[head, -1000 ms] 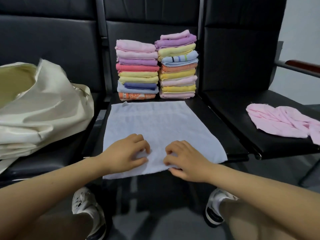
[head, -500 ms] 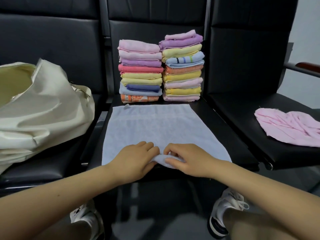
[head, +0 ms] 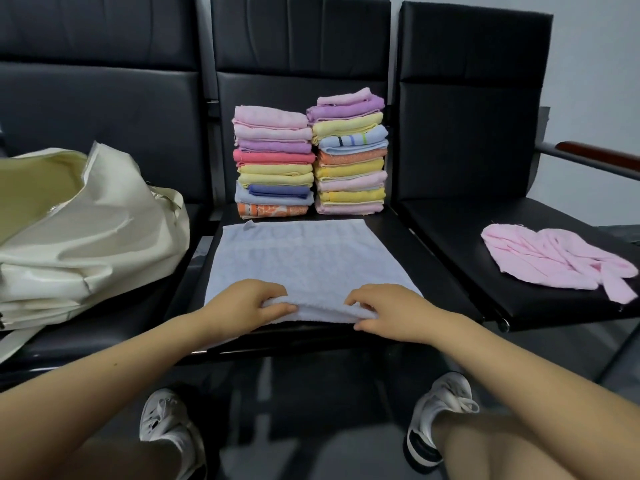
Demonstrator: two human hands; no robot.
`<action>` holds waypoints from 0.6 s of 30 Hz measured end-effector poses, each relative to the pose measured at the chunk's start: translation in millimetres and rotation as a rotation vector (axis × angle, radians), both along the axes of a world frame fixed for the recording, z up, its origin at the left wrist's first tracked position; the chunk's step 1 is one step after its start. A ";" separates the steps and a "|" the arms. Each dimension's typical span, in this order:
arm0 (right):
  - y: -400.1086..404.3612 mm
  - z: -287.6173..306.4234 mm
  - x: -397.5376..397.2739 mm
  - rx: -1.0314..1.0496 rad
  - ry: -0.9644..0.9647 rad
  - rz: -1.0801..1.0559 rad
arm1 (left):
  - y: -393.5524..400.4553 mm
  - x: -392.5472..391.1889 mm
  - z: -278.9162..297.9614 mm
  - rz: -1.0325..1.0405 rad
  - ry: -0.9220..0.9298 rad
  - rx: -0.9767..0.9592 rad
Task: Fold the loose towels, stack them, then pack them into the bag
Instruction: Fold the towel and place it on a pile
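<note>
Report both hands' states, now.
Left hand: grips the pale blue towel's near edge.
Right hand: grips the same edge.

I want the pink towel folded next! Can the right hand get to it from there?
Probably yes. The pink towel lies uncovered on the next seat, nothing between. But the right hand is pinching the pale blue towel, so let go first.

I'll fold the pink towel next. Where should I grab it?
Probably by its near-right tail, coming from the front. The pink towel lies crumpled on the right seat, and that strip sticks out toward the seat's front edge, apart from the bunched middle, so it pinches easily.
</note>
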State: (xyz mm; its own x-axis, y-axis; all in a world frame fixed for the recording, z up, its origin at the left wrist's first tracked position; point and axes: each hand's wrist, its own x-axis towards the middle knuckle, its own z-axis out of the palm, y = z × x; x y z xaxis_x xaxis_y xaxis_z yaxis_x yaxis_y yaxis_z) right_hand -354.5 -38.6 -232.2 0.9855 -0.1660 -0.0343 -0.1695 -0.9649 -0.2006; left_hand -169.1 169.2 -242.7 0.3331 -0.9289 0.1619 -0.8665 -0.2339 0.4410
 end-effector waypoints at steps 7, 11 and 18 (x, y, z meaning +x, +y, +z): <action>-23.1 -3.5 -23.4 0.030 -0.146 -0.227 | 26.5 3.6 20.3 0.162 -0.537 0.254; -33.7 -3.8 -49.2 0.394 -0.377 -0.399 | 50.7 20.1 19.2 0.254 -0.155 -0.007; -30.9 2.2 -64.0 0.798 -0.576 -0.491 | 67.0 8.8 19.9 0.330 0.407 -0.239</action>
